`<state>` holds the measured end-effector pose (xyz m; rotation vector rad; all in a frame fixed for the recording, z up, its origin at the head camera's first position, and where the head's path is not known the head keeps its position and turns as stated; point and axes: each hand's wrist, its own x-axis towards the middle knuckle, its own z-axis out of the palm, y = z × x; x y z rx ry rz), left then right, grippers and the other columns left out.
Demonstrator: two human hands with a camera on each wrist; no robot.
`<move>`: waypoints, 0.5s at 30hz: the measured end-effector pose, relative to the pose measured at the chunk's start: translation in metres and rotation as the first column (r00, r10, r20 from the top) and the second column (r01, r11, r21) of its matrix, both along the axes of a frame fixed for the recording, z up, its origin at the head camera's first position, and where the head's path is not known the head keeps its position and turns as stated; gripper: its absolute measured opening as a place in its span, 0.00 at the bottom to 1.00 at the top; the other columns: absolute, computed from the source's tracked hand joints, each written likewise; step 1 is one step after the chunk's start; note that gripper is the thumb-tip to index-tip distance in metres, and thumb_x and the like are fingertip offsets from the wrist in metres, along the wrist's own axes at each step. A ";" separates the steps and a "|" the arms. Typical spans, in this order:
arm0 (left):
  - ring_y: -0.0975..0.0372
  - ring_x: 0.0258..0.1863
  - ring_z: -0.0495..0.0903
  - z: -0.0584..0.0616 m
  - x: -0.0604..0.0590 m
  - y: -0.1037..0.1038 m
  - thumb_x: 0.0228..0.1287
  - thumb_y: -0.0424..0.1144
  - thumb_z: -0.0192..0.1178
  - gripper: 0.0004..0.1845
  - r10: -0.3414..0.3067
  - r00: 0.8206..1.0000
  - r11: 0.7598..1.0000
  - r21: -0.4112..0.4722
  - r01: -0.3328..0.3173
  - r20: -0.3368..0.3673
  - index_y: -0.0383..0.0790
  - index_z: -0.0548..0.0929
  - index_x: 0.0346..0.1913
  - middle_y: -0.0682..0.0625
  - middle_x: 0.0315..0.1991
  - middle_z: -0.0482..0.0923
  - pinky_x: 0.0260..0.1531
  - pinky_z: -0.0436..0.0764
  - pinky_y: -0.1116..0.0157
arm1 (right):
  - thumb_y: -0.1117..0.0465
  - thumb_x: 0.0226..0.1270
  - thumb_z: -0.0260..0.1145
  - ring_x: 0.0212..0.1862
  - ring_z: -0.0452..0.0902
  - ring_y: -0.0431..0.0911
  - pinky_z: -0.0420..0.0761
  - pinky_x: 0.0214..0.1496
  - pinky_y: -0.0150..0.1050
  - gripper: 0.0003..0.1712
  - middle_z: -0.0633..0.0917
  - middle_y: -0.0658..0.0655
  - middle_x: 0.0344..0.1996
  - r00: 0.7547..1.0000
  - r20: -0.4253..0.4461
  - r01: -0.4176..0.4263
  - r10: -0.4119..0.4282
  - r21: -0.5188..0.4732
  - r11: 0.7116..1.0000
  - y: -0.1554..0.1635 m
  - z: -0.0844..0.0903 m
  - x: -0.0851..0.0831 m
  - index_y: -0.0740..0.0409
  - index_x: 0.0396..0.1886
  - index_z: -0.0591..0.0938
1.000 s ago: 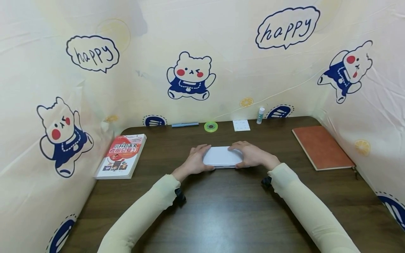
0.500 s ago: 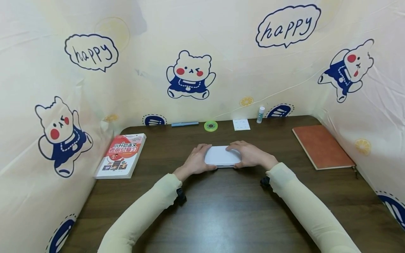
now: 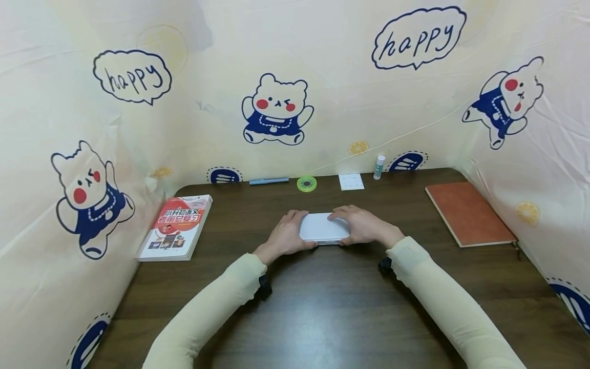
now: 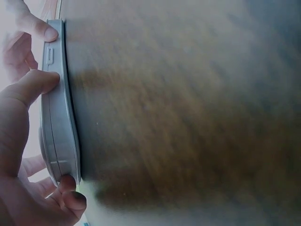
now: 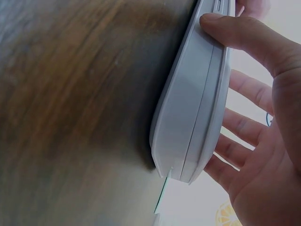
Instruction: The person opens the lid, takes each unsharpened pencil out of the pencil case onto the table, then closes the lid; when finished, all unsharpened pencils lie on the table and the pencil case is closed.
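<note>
We see a closed white pencil case [image 3: 322,227] flat on the desk [image 3: 322,307], contents hidden; left hand [image 3: 286,237] at nine o'clock and right hand [image 3: 361,225] at three grip its ends, fingers curled.

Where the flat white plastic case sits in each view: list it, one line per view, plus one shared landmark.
Head: flat white plastic case, table centre, between both hands.
Left wrist: left edge, seen edge-on, thumb on its side.
Right wrist: upper right, edge-on, thumb on its rim.
Shared landmark: dark wooden table beneath the case.
</note>
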<state>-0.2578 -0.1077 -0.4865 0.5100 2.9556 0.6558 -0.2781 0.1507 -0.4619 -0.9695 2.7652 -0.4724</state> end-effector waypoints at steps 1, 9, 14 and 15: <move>0.49 0.62 0.71 0.000 0.000 0.000 0.47 0.62 0.74 0.50 0.001 1.000 1.000 -0.005 -0.001 -0.002 0.48 0.65 0.73 0.44 0.67 0.67 0.58 0.76 0.50 | 0.47 0.55 0.77 0.71 0.67 0.57 0.70 0.69 0.57 0.40 0.70 0.59 0.72 1.000 -0.002 -0.003 0.003 -0.003 1.000 0.000 0.000 0.000 0.45 0.68 0.74; 0.50 0.59 0.73 -0.003 -0.003 0.000 0.47 0.62 0.73 0.49 -0.008 1.000 1.000 -0.016 0.007 -0.030 0.47 0.66 0.71 0.44 0.65 0.69 0.57 0.77 0.51 | 0.47 0.54 0.78 0.70 0.68 0.55 0.71 0.68 0.55 0.39 0.73 0.58 0.70 0.999 -0.028 -0.025 0.024 -0.018 1.000 0.000 -0.001 -0.003 0.46 0.66 0.76; 0.51 0.59 0.74 -0.004 -0.003 0.000 0.47 0.63 0.73 0.50 -0.014 0.999 1.000 -0.019 0.013 -0.036 0.47 0.66 0.71 0.44 0.64 0.70 0.58 0.77 0.52 | 0.47 0.53 0.78 0.69 0.69 0.55 0.72 0.67 0.56 0.38 0.74 0.57 0.69 0.998 -0.045 -0.039 0.038 -0.018 0.999 0.001 -0.001 -0.003 0.47 0.65 0.77; 0.51 0.59 0.74 -0.004 -0.003 0.000 0.47 0.63 0.73 0.50 -0.015 0.999 1.000 -0.021 0.014 -0.038 0.46 0.66 0.71 0.44 0.64 0.70 0.58 0.77 0.52 | 0.47 0.53 0.78 0.69 0.69 0.55 0.72 0.67 0.56 0.38 0.74 0.57 0.69 0.998 -0.047 -0.042 0.041 -0.017 0.999 0.001 0.000 -0.003 0.47 0.65 0.77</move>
